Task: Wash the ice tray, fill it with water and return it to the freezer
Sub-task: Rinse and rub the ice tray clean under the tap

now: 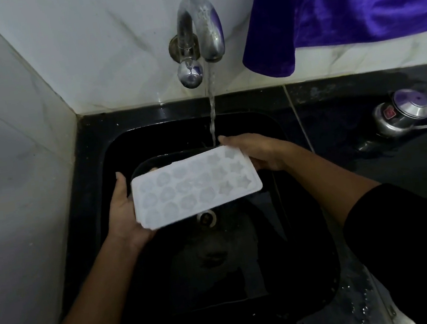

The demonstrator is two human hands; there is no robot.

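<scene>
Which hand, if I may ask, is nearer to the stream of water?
Right. The right hand holds the ice tray at its right end, fingertips just beside the stream; the left hand holds its left end, farther away.

One view only: a wide-angle camera on the person's head, at the black glossy square sink [118,120], looking forward and steeply down into the basin. It faces the white marble-tiled back wall [114,52], with the curved chrome wall tap [201,26] top centre, the side wall [1,164] down the left edge and the black counter [349,104] to the right. Close in: both forearms [95,283] enter at the bottom corners, the white plastic ice tray with star-shaped cells [196,184] sits mid-frame, and straight lines bow toward the edges.
</scene>
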